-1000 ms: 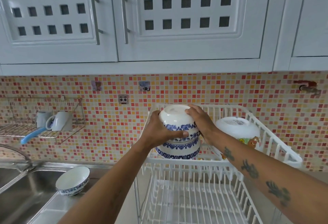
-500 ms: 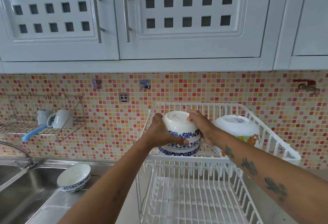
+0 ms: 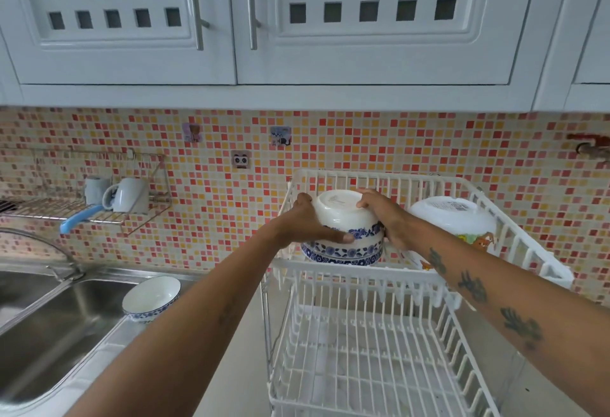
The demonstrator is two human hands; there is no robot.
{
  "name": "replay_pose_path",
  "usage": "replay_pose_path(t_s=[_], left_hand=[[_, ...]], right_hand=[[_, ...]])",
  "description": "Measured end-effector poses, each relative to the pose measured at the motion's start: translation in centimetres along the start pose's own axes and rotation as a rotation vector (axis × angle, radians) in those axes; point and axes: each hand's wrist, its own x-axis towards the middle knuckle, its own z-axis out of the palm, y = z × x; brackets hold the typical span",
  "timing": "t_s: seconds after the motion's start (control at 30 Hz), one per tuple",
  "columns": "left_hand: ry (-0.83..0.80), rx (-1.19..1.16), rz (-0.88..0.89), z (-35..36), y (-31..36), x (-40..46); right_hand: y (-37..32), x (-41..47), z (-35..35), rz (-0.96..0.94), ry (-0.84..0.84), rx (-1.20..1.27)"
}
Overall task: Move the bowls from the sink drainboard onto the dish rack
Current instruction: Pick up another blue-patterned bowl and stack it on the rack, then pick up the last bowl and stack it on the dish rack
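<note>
Both hands hold an upside-down stack of white bowls with blue flower bands [image 3: 343,218] inside the upper tier of the white dish rack [image 3: 363,268]. My left hand [image 3: 305,221] grips the stack's left side, thumb across the blue band. My right hand [image 3: 384,215] clasps its right side and base. The stack's lower rim sits low in the tier, behind the front rail; I cannot tell whether it rests on the wires. One more blue-and-white bowl [image 3: 152,297] stands upright on the steel sink drainboard [image 3: 99,347] at lower left.
A large white bowl with a cartoon print [image 3: 452,218] lies upside down in the upper tier, right of the stack. The rack's lower tier [image 3: 369,367] holds nothing. A steel sink basin [image 3: 49,327] and tap [image 3: 62,251] lie left. A wall shelf holds two mugs [image 3: 127,195]. Cabinets hang overhead.
Both hands have lowered the bowl stack deeper into the upper tier. The view has tilted slightly downward.
</note>
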Motion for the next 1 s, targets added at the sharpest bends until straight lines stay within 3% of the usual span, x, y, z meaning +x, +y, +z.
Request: replay_pose_path(t_s=[0.1,0.27,0.5,0.8,1.0], left_hand=[[0.003,-0.03,0.045,-1.6,0.8,-0.7],[0.037,-0.133,0.114,-5.4,1.6,-1.7],[0.148,-0.436,0.013,-10.3,-2.5,-2.4],[0.329,-0.581,-0.241,-18.8,-15.3,-3.2],[0.432,-0.644,-0.399,-22.4,-25.4,-5.1]], right_hand=[[-0.5,0.0,0.2,-0.026,0.052,-0.062],[-3.7,-0.3,1.6,-0.227,0.271,-0.163],[-9.9,-0.8,9.3,-0.423,0.162,-0.076],[-12.7,2.2,24.2,-0.255,-0.118,0.114],[-9.8,7.2,34.0,-0.047,-0.277,0.106]])
